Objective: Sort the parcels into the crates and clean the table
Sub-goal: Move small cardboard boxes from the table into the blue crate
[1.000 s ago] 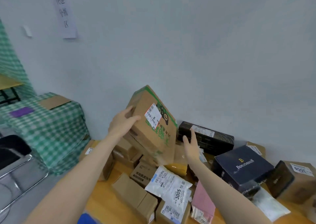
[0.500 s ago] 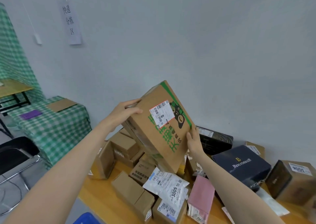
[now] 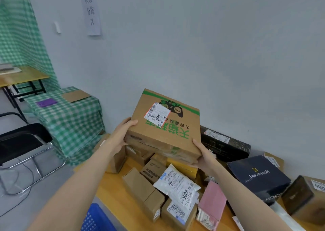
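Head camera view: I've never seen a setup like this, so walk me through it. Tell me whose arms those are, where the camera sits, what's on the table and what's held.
There is no machine here. A person wears a camera on the head, looking forward and down, so the two bare arms are their own. The left hand and right hand grip a brown cardboard box with green print and a shipping label, held above the pile. On the wooden table lie more parcels: small brown cartons, a white mailer bag, a pink bag, a dark box marked Benlydesign. A blue crate shows at the bottom edge.
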{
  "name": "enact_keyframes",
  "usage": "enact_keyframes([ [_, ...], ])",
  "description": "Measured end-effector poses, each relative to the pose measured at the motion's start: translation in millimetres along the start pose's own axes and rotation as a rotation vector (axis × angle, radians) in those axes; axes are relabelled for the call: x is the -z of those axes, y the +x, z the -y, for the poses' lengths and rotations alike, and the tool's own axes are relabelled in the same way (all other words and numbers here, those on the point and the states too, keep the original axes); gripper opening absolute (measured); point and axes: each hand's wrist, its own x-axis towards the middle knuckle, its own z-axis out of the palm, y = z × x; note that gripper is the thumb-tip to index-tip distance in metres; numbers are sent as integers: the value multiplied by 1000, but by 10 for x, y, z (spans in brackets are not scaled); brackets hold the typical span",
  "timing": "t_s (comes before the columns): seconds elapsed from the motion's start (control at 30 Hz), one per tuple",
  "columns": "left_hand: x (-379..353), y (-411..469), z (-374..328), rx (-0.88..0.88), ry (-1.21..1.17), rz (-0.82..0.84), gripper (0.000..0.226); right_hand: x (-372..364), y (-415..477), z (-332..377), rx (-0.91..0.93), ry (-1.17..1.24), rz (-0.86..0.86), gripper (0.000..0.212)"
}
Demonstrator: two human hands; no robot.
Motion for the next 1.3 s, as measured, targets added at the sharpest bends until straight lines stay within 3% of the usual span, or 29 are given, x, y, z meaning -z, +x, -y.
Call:
enact_keyframes([
  [0.1, 313, -97, 154, 32, -59, -7, 43, -207, 93, -48, 68, -48, 68, 94],
  [0.4, 1737, -783, 501, 33, -158, -245, 31, -1679, 227, -488, 22, -125, 284, 64],
  [0.57, 2362, -1230, 747, 44, -219, -363, 22, -2431, 161, -889, -1, -203, 334, 103],
  [0.77, 3255, -1806, 1191, 148, -236, -441, 17, -3281, -31, -1580, -70, -264, 407, 83],
  [1.03, 4138, -2272, 2031, 317, -209, -505, 18, -3874, -288, -2667, -242, -367, 377, 33],
  [1.3, 4229, -2494, 3162, 542, -346, -503, 27, -3801, -253, -3552, -472, -421, 347, 26],
])
